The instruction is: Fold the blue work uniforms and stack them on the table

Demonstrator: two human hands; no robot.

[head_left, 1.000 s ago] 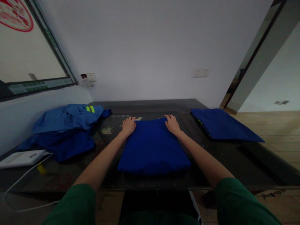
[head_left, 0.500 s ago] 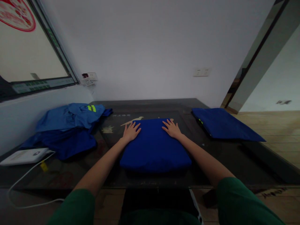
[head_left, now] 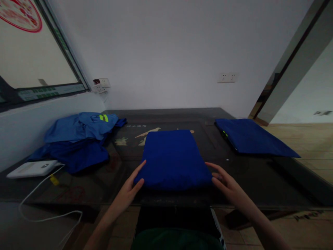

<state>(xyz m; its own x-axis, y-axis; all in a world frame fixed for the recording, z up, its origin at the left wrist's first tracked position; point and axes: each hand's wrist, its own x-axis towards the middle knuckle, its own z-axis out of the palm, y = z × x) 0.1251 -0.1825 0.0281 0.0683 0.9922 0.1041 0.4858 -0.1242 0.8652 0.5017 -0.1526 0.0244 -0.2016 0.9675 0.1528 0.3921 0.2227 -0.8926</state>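
Observation:
A folded blue garment lies flat on the dark table in front of me, its near edge thick and rounded. At its near left corner is my left hand, thumb and index finger apart and touching the cloth. My right hand is at the near right corner, index finger along the side and thumb by the edge. Its other fingers curl a little and are partly hidden. Neither hand visibly grips the cloth.
On the left are a heap of blue clothing with a yellow-green strip and a white device with a cable. Another flat folded blue garment lies on the right side of the table. A wall stands behind.
Both hands have drawn back from the far part of the folded garment, where they lay flat on top, to its near corners. The garment stays in place on the table.

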